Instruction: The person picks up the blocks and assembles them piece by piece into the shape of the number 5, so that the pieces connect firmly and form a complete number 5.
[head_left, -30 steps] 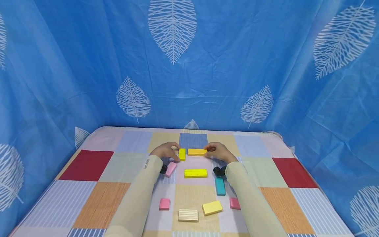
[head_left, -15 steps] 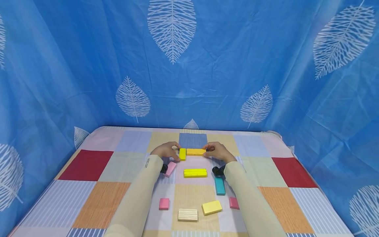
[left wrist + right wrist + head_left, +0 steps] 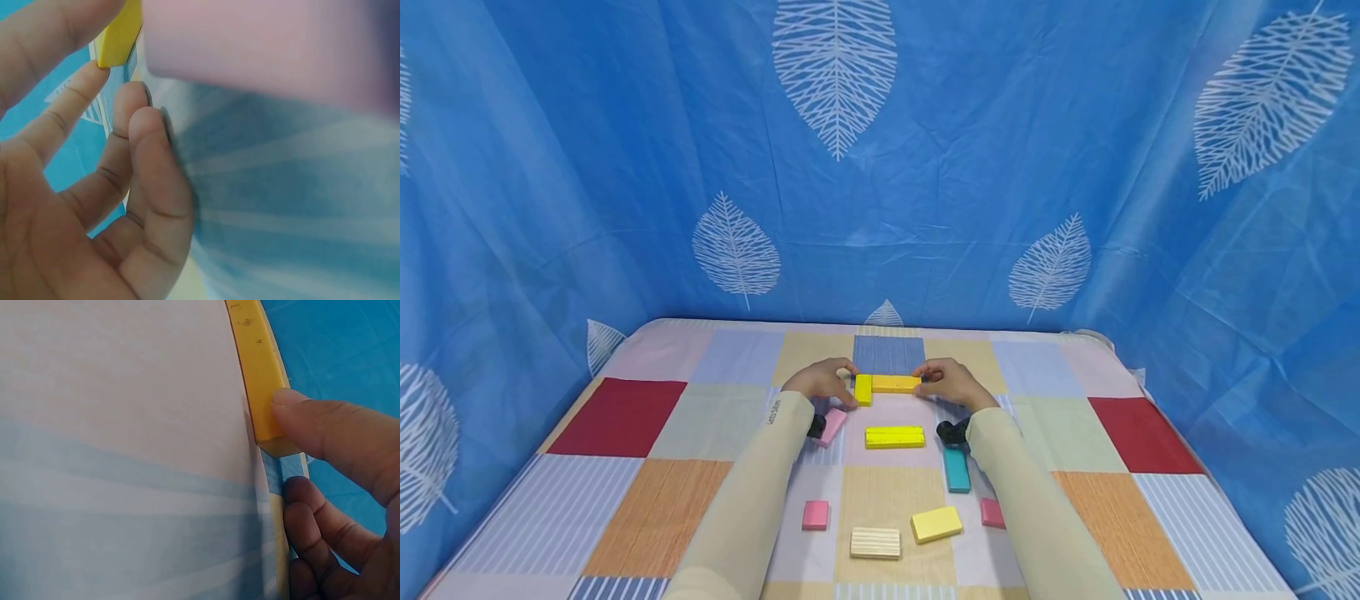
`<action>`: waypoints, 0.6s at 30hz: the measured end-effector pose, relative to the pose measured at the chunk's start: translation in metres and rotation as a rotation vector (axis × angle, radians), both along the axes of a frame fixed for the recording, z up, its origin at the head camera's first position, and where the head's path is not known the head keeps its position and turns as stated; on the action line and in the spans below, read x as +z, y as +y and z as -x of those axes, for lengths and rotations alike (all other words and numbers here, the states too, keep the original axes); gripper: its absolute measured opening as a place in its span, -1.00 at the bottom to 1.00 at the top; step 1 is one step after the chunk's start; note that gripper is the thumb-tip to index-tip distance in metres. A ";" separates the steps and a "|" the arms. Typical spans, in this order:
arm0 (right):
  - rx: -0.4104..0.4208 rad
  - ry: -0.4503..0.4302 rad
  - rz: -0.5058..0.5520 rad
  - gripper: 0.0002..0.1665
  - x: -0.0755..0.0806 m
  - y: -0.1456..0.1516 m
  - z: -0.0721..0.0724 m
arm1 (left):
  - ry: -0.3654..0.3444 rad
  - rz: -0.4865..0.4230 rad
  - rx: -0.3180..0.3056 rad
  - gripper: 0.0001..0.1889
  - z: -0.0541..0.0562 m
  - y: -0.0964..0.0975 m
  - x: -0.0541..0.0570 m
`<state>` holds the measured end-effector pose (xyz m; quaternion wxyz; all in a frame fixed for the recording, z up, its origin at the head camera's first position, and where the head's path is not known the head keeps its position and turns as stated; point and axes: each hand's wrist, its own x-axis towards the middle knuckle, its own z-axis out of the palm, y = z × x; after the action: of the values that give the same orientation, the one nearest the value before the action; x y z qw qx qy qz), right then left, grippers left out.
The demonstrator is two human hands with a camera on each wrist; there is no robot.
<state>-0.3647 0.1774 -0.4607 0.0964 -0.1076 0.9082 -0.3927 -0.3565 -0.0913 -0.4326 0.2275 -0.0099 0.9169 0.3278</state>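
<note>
At the far middle of the table, my left hand (image 3: 822, 381) pinches a short yellow block (image 3: 863, 390) between thumb and index finger, at its near and far ends. In the left wrist view a fingertip (image 3: 94, 72) meets the yellow block's (image 3: 119, 40) corner. My right hand (image 3: 952, 383) grips the right end of a longer orange-yellow block (image 3: 895, 384) lying crosswise. The thumb (image 3: 300, 419) presses on this block (image 3: 256, 375) in the right wrist view. The two blocks meet in an L shape, the orange-yellow one's left end against the yellow one's right side.
A yellow block pair (image 3: 895, 437) lies just nearer. Around it are a pink block (image 3: 832, 426) by the left wrist, a teal block (image 3: 957, 470), a pale yellow block (image 3: 936, 524), a ridged wooden block (image 3: 876, 543) and two rose blocks (image 3: 816, 515). A blue curtain (image 3: 925, 167) hangs behind the table.
The orange-yellow block has slid left with my right hand, closing the gap to the yellow block. The yellow block has shifted very slightly right.
</note>
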 end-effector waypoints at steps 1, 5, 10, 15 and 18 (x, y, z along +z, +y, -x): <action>0.001 -0.001 0.000 -0.67 0.000 0.000 0.000 | -0.003 -0.009 0.002 -0.35 -0.001 0.000 0.001; 0.005 0.001 0.000 -0.67 -0.001 -0.001 0.001 | -0.003 -0.014 0.010 -0.35 -0.003 -0.001 0.003; 0.001 0.004 -0.011 -0.66 -0.001 -0.001 0.002 | -0.004 -0.028 0.022 -0.34 -0.001 -0.001 0.000; 0.002 -0.006 -0.017 -0.58 -0.001 0.000 0.002 | -0.015 -0.061 0.020 -0.32 0.001 -0.001 -0.003; 0.029 -0.002 -0.012 -0.47 0.001 0.003 0.003 | -0.017 -0.073 0.014 -0.32 0.000 -0.002 -0.003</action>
<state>-0.3679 0.1801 -0.4602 0.1034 -0.1198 0.9088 -0.3861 -0.3568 -0.0930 -0.4357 0.2332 -0.0108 0.9022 0.3628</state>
